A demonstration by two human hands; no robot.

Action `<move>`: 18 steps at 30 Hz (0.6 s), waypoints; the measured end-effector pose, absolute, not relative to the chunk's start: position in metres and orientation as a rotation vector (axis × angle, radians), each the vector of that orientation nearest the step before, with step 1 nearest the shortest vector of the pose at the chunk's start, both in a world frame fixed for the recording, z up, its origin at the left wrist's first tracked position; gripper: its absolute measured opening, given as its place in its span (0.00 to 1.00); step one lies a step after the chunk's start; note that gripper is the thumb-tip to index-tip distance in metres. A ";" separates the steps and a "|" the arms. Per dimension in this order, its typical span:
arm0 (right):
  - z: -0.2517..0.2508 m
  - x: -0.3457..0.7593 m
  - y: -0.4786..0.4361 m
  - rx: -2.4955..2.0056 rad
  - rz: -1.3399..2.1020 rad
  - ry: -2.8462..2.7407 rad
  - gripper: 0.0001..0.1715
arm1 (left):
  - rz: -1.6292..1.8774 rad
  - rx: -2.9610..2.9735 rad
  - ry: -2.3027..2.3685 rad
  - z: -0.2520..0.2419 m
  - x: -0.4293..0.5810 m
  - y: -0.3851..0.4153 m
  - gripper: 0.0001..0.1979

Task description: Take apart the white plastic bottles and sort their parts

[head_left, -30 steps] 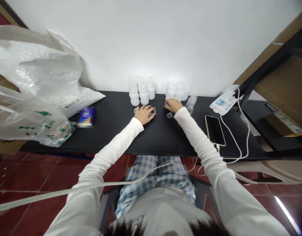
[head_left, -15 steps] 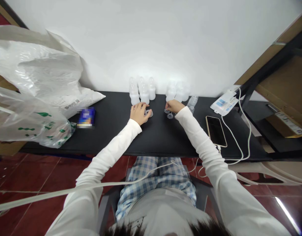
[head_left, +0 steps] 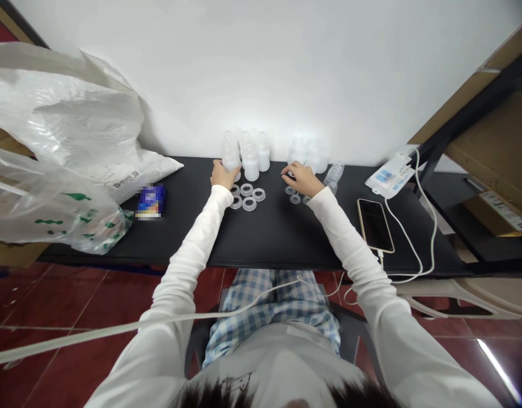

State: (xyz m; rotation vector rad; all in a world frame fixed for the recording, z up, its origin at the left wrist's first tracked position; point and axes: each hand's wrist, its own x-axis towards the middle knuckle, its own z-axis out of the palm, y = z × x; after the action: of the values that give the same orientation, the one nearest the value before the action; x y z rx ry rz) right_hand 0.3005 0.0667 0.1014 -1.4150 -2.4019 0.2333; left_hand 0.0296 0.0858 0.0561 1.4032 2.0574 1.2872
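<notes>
My left hand is wrapped round the lower part of a clear-topped white bottle at the left of a small group. Two more bottles of that kind stand just right of it. Several translucent rings lie on the black table in front of them. My right hand is over small clear discs, its fingers bent; whether it holds one is too small to tell. Behind it are several whitish translucent containers, and a clear nipple-shaped piece lies to its right.
On the black table a phone lies at the right, cabled, near a white power strip. Plastic bags and a blue packet are at the left. A white cable crosses above my lap.
My left hand has moved from the rings up and left to the bottle and closed round it, uncovering the rings. My right hand has shifted slightly, its fingers less tightly pinched.
</notes>
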 end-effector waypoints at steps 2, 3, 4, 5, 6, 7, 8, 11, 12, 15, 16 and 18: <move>0.105 0.298 0.058 -1.272 0.301 -2.279 0.14 | 1.400 1.404 2.188 0.065 0.036 0.074 0.24; 0.106 0.296 0.054 -1.203 0.349 -2.193 0.15 | 1.487 1.449 2.225 0.071 0.041 0.067 0.25; 0.108 0.293 0.051 -1.144 0.407 -2.094 0.17 | 1.566 1.516 2.240 0.076 0.046 0.060 0.26; 0.108 0.290 0.049 -1.100 0.472 -1.988 0.20 | 1.608 1.616 2.220 0.080 0.052 0.054 0.27; 0.109 0.288 0.047 -1.072 0.541 -1.882 0.24 | 1.618 1.737 2.164 0.084 0.059 0.048 0.28; 0.108 0.285 0.047 -1.059 0.613 -1.787 0.28 | 1.593 1.883 2.070 0.087 0.066 0.043 0.28; 0.107 0.283 0.047 -1.056 0.687 -1.707 0.32 | 1.541 2.037 1.949 0.090 0.073 0.040 0.27; 0.099 0.284 0.054 -1.076 0.894 -1.554 0.39 | 1.418 2.348 1.593 0.093 0.093 0.037 0.21; 0.095 0.287 0.057 -1.093 0.953 -1.519 0.40 | 1.411 2.387 1.504 0.093 0.098 0.038 0.19; 0.084 0.298 0.065 -1.142 1.035 -1.421 0.42 | 1.404 2.414 1.314 0.093 0.110 0.046 0.20; 0.081 0.303 0.067 -1.150 1.015 -1.394 0.42 | 1.386 2.420 1.270 0.092 0.112 0.048 0.21; 0.075 0.311 0.071 -1.142 0.943 -1.400 0.44 | 1.348 2.421 1.216 0.091 0.114 0.053 0.25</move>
State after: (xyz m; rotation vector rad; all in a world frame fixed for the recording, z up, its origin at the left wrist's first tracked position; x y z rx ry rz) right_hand 0.3107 0.0711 0.0749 -1.1423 -1.3998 0.9427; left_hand 0.1138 0.0526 0.0908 2.4206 1.2155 1.3484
